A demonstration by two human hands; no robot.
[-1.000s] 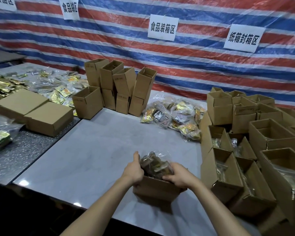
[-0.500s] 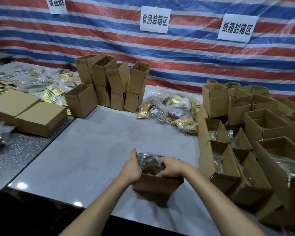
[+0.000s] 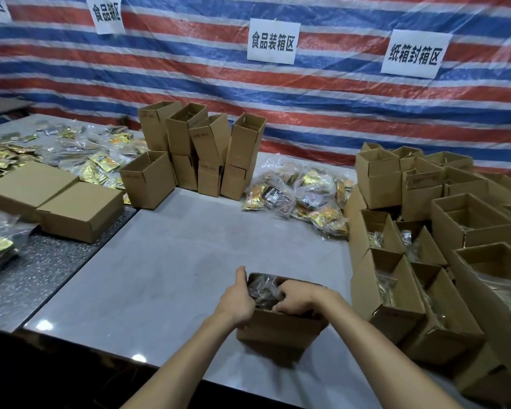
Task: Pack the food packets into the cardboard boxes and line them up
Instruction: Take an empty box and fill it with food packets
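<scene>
Packets lying inside open box (front of table). Gripping box's left wall with left hand, thumb up; curling right hand fingers onto packets.

At the near edge of the table, an open cardboard box. In it, a bag of food packets. Left hand clasped on its left wall, right hand curled over the bag at its mouth. Behind it to the left, a stack of empty boxes; behind it to the right, a heap of bagged packets. Right of it, a crowd of open boxes, several with packets inside. Far left of it, two closed boxes side by side, loose packets behind them.
</scene>
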